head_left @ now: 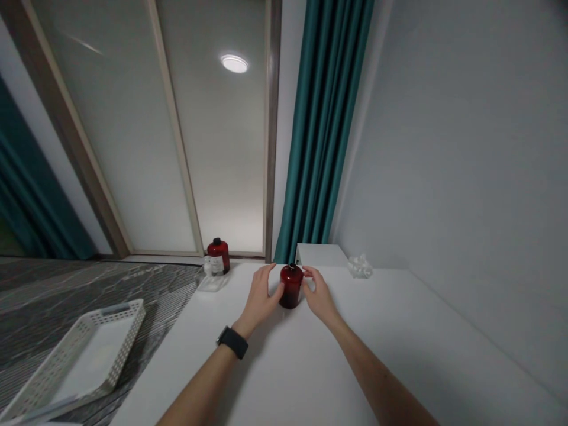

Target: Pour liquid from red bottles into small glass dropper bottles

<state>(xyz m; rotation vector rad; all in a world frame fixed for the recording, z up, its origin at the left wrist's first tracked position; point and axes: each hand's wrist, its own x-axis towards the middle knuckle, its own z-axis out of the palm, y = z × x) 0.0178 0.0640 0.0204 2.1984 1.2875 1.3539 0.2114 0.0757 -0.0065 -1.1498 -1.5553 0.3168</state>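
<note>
A dark red glass-like bottle (pixel 290 287) stands upright on the white tabletop (pixel 284 378), with a narrow neck and no tall black cap showing on top. My left hand (pixel 261 296) is at its left side, fingers spread and thumb tip at the bottle's wall. On the other side, my right hand (pixel 318 293) has its fingers apart and curved, with the fingertips close to or touching the bottle. Neither hand wraps round it. A second red bottle (pixel 219 255), with a black cap and white label, stands at the table's far left corner.
Clear plastic packaging (pixel 212 281) lies by the capped bottle. A white box (pixel 322 254) and crumpled clear plastic (pixel 360 267) sit at the back right. A white perforated basket (pixel 128 322) is lower left, beyond the table's edge. A wall (pixel 465 177) borders the right.
</note>
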